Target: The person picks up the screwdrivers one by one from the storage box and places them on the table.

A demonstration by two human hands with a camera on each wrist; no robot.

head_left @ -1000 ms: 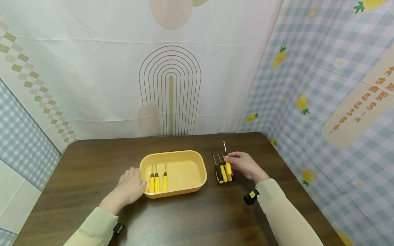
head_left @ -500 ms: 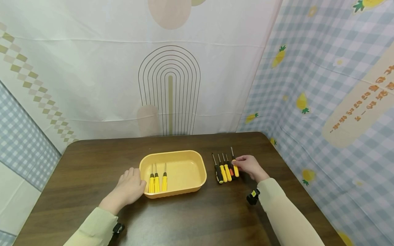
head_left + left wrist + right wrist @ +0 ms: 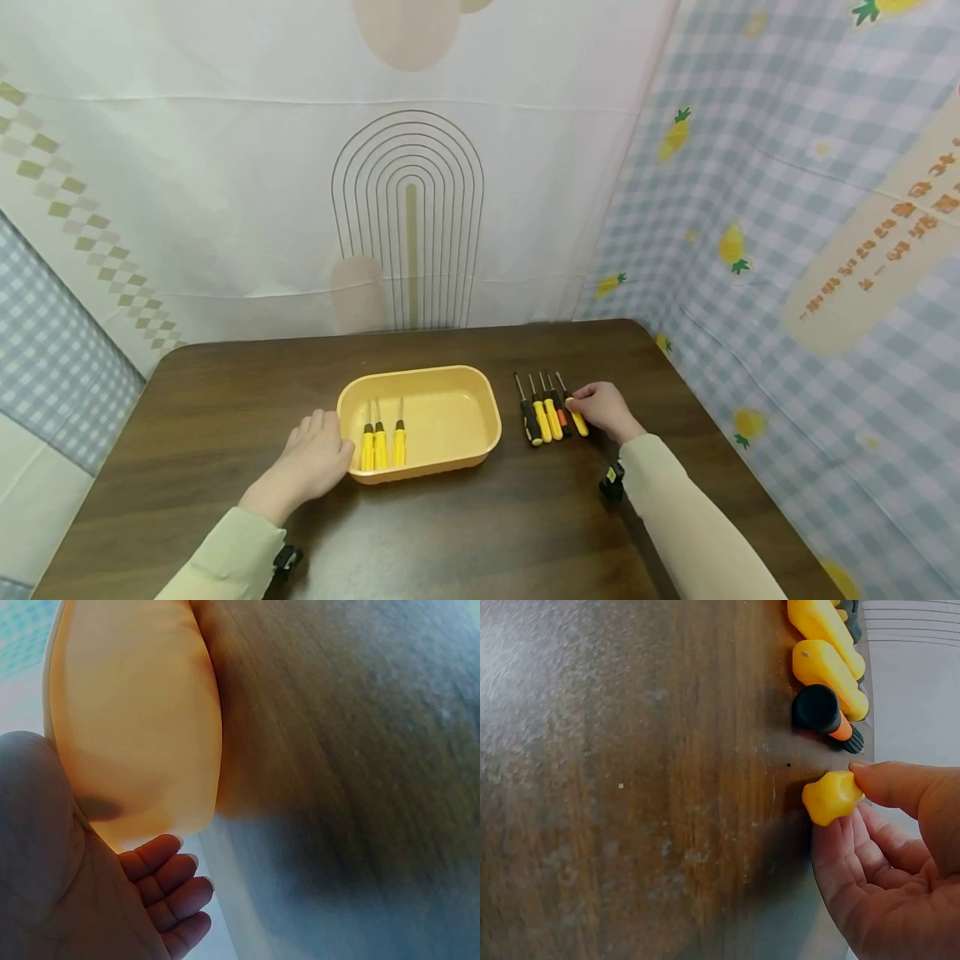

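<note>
At the left end of the yellow plastic tray [image 3: 457, 457], my left hand [image 3: 318, 457] holds it by the rim. In the left wrist view its fingers [image 3: 176, 896] curl at the tray's end and the thumb lies over the edge. My right hand [image 3: 606, 410] pinches a yellow-handled screwdriver [image 3: 579, 423] between thumb and fingers, close over the table, shaft pointing away. Beside it lie a black-and-orange screwdriver [image 3: 558, 410], two more yellow-handled ones [image 3: 829, 671] and a black screwdriver [image 3: 531, 422]. Inside the tray, three yellow-handled screwdrivers [image 3: 381, 448] lie toward the left.
Everything stands on a dark brown wooden table [image 3: 450, 542]. A white patterned cloth [image 3: 247, 183] hangs behind its far edge, and a blue checked cloth [image 3: 750, 183] hangs along the right. Each wrist wears a small black camera [image 3: 611, 483].
My right hand has carried the yellow-handled screwdriver rightward and lowered it to the right end of the row, beyond the black-and-orange one. My left hand stays at the tray.
</note>
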